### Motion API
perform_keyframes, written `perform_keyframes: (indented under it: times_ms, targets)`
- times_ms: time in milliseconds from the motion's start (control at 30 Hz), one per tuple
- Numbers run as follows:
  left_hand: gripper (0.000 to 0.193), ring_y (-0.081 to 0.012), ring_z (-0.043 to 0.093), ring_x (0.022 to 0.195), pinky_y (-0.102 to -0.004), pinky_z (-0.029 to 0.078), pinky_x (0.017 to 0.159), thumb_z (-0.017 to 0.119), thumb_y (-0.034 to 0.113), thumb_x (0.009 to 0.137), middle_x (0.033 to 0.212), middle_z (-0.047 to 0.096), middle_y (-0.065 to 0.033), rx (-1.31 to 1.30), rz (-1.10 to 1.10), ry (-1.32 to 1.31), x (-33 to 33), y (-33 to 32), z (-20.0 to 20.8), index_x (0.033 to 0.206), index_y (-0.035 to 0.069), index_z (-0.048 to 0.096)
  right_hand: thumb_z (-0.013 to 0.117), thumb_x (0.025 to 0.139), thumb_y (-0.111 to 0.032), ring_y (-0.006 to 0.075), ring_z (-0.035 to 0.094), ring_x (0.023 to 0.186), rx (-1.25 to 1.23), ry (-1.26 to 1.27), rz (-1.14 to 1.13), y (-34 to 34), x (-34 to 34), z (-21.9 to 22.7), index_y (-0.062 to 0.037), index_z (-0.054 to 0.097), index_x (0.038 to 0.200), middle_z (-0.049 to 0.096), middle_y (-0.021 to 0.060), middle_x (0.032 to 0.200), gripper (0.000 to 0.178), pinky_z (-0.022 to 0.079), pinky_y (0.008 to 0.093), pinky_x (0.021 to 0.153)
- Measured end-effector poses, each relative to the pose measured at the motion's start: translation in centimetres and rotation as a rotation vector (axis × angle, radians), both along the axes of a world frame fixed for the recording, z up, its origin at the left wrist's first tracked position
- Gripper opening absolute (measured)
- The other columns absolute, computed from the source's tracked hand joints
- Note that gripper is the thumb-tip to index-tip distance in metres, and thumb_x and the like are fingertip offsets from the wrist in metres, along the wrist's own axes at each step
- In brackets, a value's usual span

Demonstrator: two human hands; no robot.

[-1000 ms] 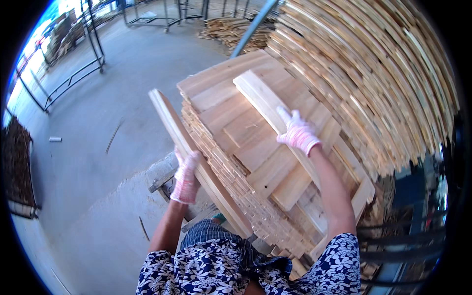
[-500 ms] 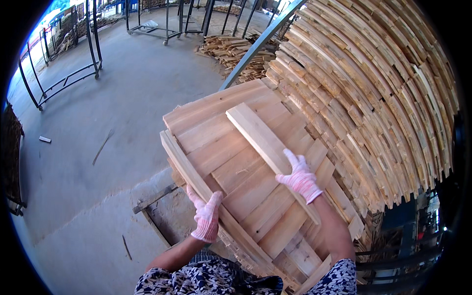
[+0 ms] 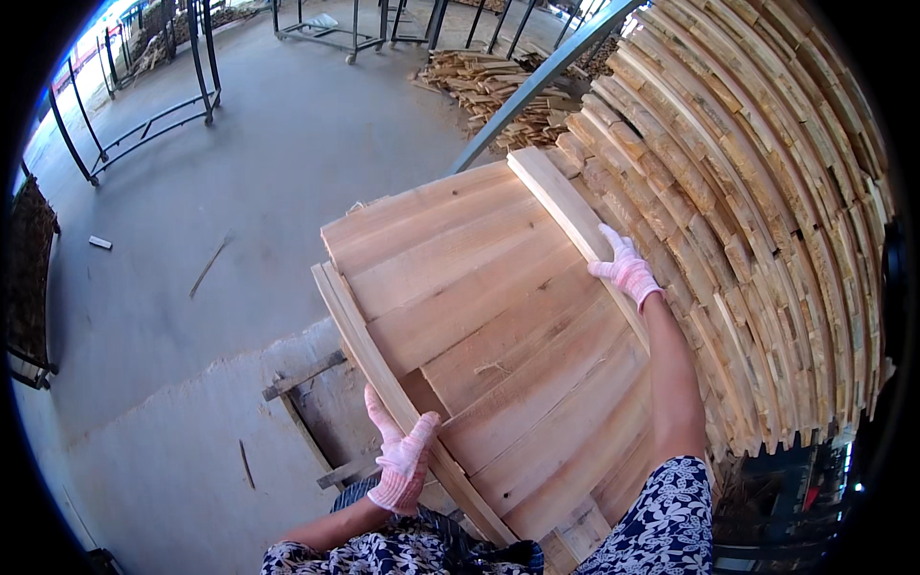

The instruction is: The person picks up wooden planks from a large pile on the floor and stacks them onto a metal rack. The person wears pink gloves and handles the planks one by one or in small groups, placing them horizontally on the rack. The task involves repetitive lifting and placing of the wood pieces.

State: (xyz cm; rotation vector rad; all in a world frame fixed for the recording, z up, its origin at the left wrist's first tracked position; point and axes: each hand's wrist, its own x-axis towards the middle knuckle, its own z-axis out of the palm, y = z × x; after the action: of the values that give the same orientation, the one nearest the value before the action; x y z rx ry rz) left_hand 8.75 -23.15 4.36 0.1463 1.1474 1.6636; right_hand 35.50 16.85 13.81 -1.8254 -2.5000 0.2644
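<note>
Pale wooden planks (image 3: 517,326) lie side by side in a flat layer in front of me. Along their left ends runs a narrow wooden strip (image 3: 362,347), and my left hand (image 3: 401,462), in a pink-and-white knit glove, is closed round its outer edge with the thumb on top. A second wooden strip (image 3: 556,195) lies along the planks' right ends, beside the tall wood stack. My gloved right hand (image 3: 630,271) grips this one, its fingers over the far side. The forearm hides the strip's near end.
A tall stack of wood pieces (image 3: 728,192) rises close on the right. A grey metal bar (image 3: 537,91) slants up behind the planks. Loose wood (image 3: 498,91) is heaped beyond it. Wheeled metal racks (image 3: 158,134) stand on the concrete floor at the far left.
My right hand has moved its strip rightward, from across the planks to their right ends. The planks now sit in straighter, more even rows. My left hand still holds the left strip.
</note>
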Motion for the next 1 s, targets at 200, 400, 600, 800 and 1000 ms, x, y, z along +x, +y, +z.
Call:
perform_keyframes:
  times_ms: [200, 400, 600, 800, 1000]
  targets:
    - [0.110, -0.0197, 0.054, 0.109, -0.0336, 0.052, 0.089, 0.073, 0.010, 0.089, 0.137, 0.045, -0.0106, -0.012, -0.019, 0.102, 0.1, 0.0, -0.3, 0.163, 0.025, -0.006, 0.083, 0.077, -0.039, 0.0412, 0.045, 0.139, -0.046, -0.019, -0.037, -0.3, -0.8, 0.8, -0.0228, 0.035, 0.159, 0.045, 0.0247, 0.149, 0.096, 0.038, 0.0451, 0.116]
    - [0.112, -0.0247, 0.051, 0.123, -0.0365, 0.046, 0.103, 0.076, 0.022, 0.089, 0.143, 0.045, -0.0160, -0.084, -0.092, 0.172, -0.1, 0.0, -0.6, 0.163, 0.021, -0.008, 0.082, 0.078, -0.041, 0.0431, 0.040, 0.143, -0.029, 0.045, 0.043, 0.7, -0.9, 0.3, -0.0219, 0.035, 0.159, 0.039, 0.0276, 0.154, 0.096, 0.037, 0.0459, 0.117]
    - [0.108, -0.0244, 0.048, 0.131, -0.0362, 0.044, 0.109, 0.072, 0.024, 0.092, 0.150, 0.041, -0.0173, 0.092, -0.012, 0.149, -2.4, -1.3, 0.3, 0.163, 0.018, -0.010, 0.075, 0.083, -0.050, 0.0442, 0.037, 0.144, -0.001, -0.044, 0.019, -0.6, 1.0, 0.1, -0.0271, 0.028, 0.162, 0.037, 0.0228, 0.157, 0.095, 0.033, 0.0470, 0.119]
    - [0.106, -0.0256, 0.057, 0.117, -0.0364, 0.050, 0.099, 0.075, 0.028, 0.089, 0.139, 0.050, -0.0162, 0.095, 0.162, 0.200, -2.3, 3.4, -4.0, 0.164, 0.016, 0.001, 0.071, 0.088, -0.045, 0.0403, 0.038, 0.143, 0.108, -0.237, -0.066, -3.2, -3.1, 1.8, -0.0288, 0.033, 0.160, 0.039, 0.0175, 0.156, 0.082, 0.035, 0.0507, 0.117]
    - [0.110, -0.0231, 0.056, 0.118, -0.0349, 0.049, 0.099, 0.078, 0.031, 0.087, 0.137, 0.053, -0.0169, -0.076, 0.036, 0.337, -2.6, 2.6, -1.5, 0.163, 0.007, 0.003, 0.064, 0.092, -0.031, 0.0350, 0.051, 0.128, 0.466, -0.062, 0.395, -15.9, -10.4, -1.8, -0.0219, 0.057, 0.140, 0.055, 0.0150, 0.137, 0.049, 0.045, 0.0538, 0.105]
